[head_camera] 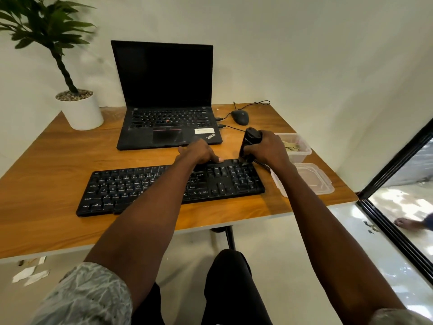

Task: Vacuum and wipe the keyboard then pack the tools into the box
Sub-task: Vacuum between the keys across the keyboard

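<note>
Clear box [302, 150] holding a cloth [290, 146], lid [314, 181] lying beside it, right hand [269, 148] gripping black vacuum [249, 144] upright on black keyboard [168, 186], left hand [199, 152] pressing keyboard's far edge, fingers spread narrowly.

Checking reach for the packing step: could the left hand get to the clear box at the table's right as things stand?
Probably not directly. The left hand rests on the keyboard, and the right hand, holding the vacuum upright, stands between it and the box.

White walls [304, 55], wooden desk [58, 160], pale floor [269, 231]
</note>
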The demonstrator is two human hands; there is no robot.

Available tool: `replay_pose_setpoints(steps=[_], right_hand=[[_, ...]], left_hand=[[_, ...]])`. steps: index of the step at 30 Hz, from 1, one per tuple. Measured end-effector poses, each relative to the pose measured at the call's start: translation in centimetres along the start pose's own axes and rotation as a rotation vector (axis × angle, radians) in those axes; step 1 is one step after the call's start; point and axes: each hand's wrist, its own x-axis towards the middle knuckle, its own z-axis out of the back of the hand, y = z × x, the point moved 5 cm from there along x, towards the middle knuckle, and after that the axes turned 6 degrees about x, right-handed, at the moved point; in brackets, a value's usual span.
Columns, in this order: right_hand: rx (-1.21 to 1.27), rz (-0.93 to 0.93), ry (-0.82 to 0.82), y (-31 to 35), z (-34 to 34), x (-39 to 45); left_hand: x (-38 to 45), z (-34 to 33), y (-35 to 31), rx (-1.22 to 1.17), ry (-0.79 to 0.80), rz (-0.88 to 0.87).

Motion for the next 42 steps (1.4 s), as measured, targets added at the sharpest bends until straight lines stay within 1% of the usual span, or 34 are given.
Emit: replay_pose_setpoints(steps=[1,2,4,6,7,8,10,11,12,14,15,16,18,19,20,21,22,23,24,25,26,28,29,30,31,33,34,35,38,39,40,42], right_hand=[[-0.002,0.02,0.031,0.1,0.3,-0.5],[-0.015,0.042,0.095,0.3,0.4,-1.0],[-0.023,0.059,0.303,0.8,0.5,-2.4],[0.05,0.026,0.51,1.2,0.8,-3.7],[0.058,0.021,0.543,1.4,0.8,-4.1],[0.052,0.029,0.511,1.6,0.8,-4.2],[0.011,0.092,0.365,2.2,0.6,-4.1],[0.001,0.12,0.342,2.7,0.2,-4.3],[0.005,0.131,0.377,3.1,-0.4,-4.6],[0.046,0.138,0.511,3.9,-1.9,-5.2],[0.063,0.137,0.524,4.0,-2.3,-5.2],[0.07,0.135,0.489,4.1,-2.5,-5.0],[0.03,0.156,0.317,4.2,-2.2,-4.3],[0.03,0.171,0.263,4.2,-2.2,-4.1],[0.041,0.175,0.263,4.3,-2.3,-4.2],[0.055,0.181,0.326,4.6,-2.7,-4.5],[0.07,0.182,0.423,4.8,-3.2,-4.9],[0.091,0.183,0.516,5.0,-3.7,-5.3],[0.115,0.184,0.565,5.3,-4.2,-5.5],[0.133,0.183,0.551,5.4,-4.4,-5.4],[0.146,0.176,0.492,5.6,-4.5,-5.0],[0.14,0.189,0.321,6.1,-4.5,-4.4],[0.137,0.202,0.279,6.4,-4.6,-4.4],[0.14,0.209,0.29,6.6,-4.9,-4.6],[0.157,0.206,0.362,6.8,-5.3,-5.0],[0.16,0.189,0.574,7.0,-6.0,-5.9],[0.139,0.197,0.621,7.2,-6.1,-5.9],[0.113,0.215,0.597,7.3,-6.3,-5.4],[0.094,0.239,0.322,7.7,-6.4,-3.7],[0.118,0.225,0.283,7.7,-6.6,-3.5],[0.133,0.22,0.299,7.5,-6.8,-3.6],[0.144,0.232,0.466,7.5,-7.0,-4.2]], left_hand=[[-0.1,0.0,0.1,-0.006,-0.005,0.007],[-0.1,0.0,0.1,-0.01,-0.007,0.009],[-0.2,-0.1,-0.1,-0.017,-0.012,0.001],[-0.4,0.0,-0.2,-0.022,-0.018,0.016],[-0.5,0.1,-0.2,-0.015,-0.018,0.024],[-0.7,0.1,-0.3,-0.002,-0.016,0.022],[-1.1,0.1,-0.5,0.022,-0.024,0.005],[-1.3,0.2,-0.6,0.027,-0.039,-0.008],[-1.7,0.3,-0.7,0.036,-0.067,-0.028],[-2.8,0.6,-0.9,0.084,-0.124,-0.096],[-3.4,0.8,-1.0,0.099,-0.142,-0.135],[-3.9,1.1,-0.9,0.1,-0.155,-0.176],[-4.9,1.8,-0.3,0.082,-0.147,-0.265],[-5.4,2.3,0.6,0.105,-0.122,-0.295],[-6.0,2.6,1.5,0.145,-0.071,-0.31],[-6.6,2.8,2.8,0.193,0.019,-0.304],[-7.2,2.9,4.1,0.247,0.112,-0.286],[-7.9,3.0,5.4,0.31,0.182,-0.27],[-8.6,3.1,6.4,0.37,0.233,-0.265],[-9.2,3.1,7.1,0.409,0.266,-0.256],[-9.7,3.0,7.6,0.429,0.284,-0.244],[-10.5,2.9,7.8,0.45,0.28,-0.227],[-10.7,2.8,7.8,0.455,0.27,-0.22],[-10.9,2.8,7.6,0.468,0.262,-0.218],[-11.1,2.8,7.5,0.485,0.257,-0.216],[-11.3,3.0,7.1,0.517,0.249,-0.201],[-11.4,3.1,6.7,0.528,0.247,-0.186],[-11.4,3.2,6.6,0.537,0.249,-0.168],[-11.6,3.1,6.3,0.537,0.257,-0.118],[-11.5,2.9,6.4,0.531,0.262,-0.101],[-11.3,2.7,6.4,0.527,0.266,-0.095],[-10.6,2.4,6.6,0.516,0.266,-0.092]])
